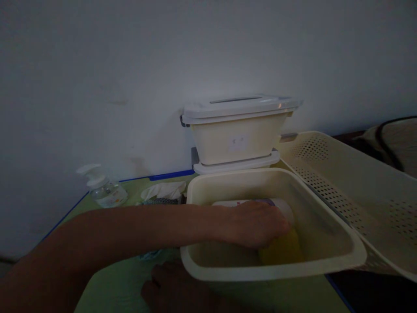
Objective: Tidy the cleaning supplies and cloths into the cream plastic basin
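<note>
My left hand [257,224] reaches down into a cream plastic bin [224,273], its forearm crossing over the left rim. The fingers are curled closed against a soft-looking yellow item [283,250] at the bottom; its kind does not show. Behind the hand, inside the bin, lies a white container with a purple mark [283,208], partly covered by the hand. My right hand [177,284] rests low on the green table, in front of the bin's left corner. Its loosely bent fingers are a little apart, with nothing seen in them, though it is dark there.
Behind the bin, a lidded cream box [241,134] stands on another white lid by the wall. A perforated cream basket [358,187] lies to the right. On the left are a pump bottle [109,191] and white tissue [163,190] on the green table [110,282].
</note>
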Tool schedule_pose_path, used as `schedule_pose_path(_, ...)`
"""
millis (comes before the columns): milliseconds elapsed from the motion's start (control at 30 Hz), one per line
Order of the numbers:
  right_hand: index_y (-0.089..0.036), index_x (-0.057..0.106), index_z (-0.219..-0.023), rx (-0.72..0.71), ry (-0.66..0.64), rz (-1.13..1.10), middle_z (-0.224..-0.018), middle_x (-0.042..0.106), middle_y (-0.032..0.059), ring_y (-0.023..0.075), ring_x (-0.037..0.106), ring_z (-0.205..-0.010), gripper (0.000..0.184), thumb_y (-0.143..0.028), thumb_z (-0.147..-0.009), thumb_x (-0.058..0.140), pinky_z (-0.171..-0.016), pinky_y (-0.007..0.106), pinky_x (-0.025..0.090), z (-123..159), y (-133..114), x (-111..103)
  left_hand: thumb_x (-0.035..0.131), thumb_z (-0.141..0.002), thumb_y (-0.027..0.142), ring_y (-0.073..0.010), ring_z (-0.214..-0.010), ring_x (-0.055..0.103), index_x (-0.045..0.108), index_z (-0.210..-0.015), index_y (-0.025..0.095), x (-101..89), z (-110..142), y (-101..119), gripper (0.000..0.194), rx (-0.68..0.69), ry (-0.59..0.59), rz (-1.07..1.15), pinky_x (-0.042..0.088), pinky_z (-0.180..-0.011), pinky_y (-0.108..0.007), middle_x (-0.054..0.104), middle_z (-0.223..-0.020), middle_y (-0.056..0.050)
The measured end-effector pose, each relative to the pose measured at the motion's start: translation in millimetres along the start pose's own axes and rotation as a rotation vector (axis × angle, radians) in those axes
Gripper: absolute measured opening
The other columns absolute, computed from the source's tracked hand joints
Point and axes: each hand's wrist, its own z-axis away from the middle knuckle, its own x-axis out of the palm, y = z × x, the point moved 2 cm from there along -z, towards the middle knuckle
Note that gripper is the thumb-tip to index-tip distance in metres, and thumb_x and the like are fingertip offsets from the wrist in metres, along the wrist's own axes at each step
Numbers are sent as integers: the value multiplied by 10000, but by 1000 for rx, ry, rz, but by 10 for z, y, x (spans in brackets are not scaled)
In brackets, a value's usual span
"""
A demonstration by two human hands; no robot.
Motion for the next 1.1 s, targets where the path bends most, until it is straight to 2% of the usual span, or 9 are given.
schedule_pose_path(133, -145, 544, -864, -34, 11, 12, -810, 611, 50, 164, 574, -729, 137, -220, -855, 430, -702, 311, 489, 12, 12, 38, 472, -767, 92, -151, -668, 616, 578, -769, 167, -4, 1, -16, 129, -47, 35, 17, 424, -486, -245, 678, -771, -38)
schedule_pose_path(233, -140, 541, -867, -32, 21, 15, -819, 614, 59, 175, 574, -749, 152, -230, -862, 419, -716, 326, 485, 14, 9, 69, 460, -781, 107, -142, -606, 594, 553, -759, 174, -61, -23, -84, 116, -148, 68, 75, 396, -456, -242, 663, -718, -24)
schedule_pose_path(333, -143, 541, -859, -28, 27, 17, -811, 615, 55, 174, 573, -741, 158, -247, -862, 422, -709, 322, 486, 6, 5, 98, 452, -818, 133, -111, -629, 579, 530, -719, 177, -135, -53, -161, 133, -212, 102, 199, 428, -541, -216, 652, -722, -6)
schedule_pose_path(467, -143, 541, -857, -24, 31, 17, -804, 615, 56, 173, 573, -723, 166, -264, -860, 428, -688, 314, 488, -3, 11, 119, 488, -814, 110, -91, -638, 569, 527, -700, 160, -87, -79, -177, 130, -133, 68, 274, 432, -590, -189, 639, -701, 7)
schedule_pose_path(667, -154, 539, -823, -33, 34, -1, -774, 612, 41, 167, 572, -713, 152, -259, -860, 435, -688, 311, 487, -6, 18, 113, 419, -843, 95, -120, -677, 581, 536, -753, 142, 83, -78, -109, 155, 38, 115, 129, 444, -620, -220, 645, -755, -45)
schedule_pose_path(867, -144, 552, -842, -22, 35, -11, -803, 620, 55, 176, 576, -728, 134, -242, -844, 461, -693, 313, 487, -13, 13, 105, 350, -864, 112, -154, -756, 580, 539, -984, 177, -65, -23, -4, 233, 40, 81, -34, 438, -539, -252, 587, -1014, -75)
schedule_pose_path(967, -147, 555, -840, -20, 35, -14, -808, 623, 50, 174, 575, -725, 128, -231, -844, 458, -686, 308, 487, -6, 11, 98, 465, -825, 176, -172, -880, 573, 548, -1037, 182, -138, -11, 29, 228, 93, 18, -40, 474, -681, -255, 527, -1141, -75)
schedule_pose_path(1033, -150, 555, -839, -21, 36, -16, -805, 624, 44, 174, 575, -724, 125, -231, -843, 460, -683, 307, 487, -1, 8, 92, 556, -783, 239, -178, -972, 549, 555, -1058, 189, -162, -7, 31, 280, 142, -12, -4, 455, -821, -256, 493, -1203, -71)
schedule_pose_path(1100, -150, 556, -837, -21, 39, -17, -802, 624, 42, 178, 575, -733, 123, -220, -844, 455, -702, 316, 484, 3, 2, 86, 592, -757, 276, -181, -1020, 533, 555, -1084, 173, -164, -3, 25, 345, 203, -34, 31, 441, -871, -257, 488, -1217, -87)
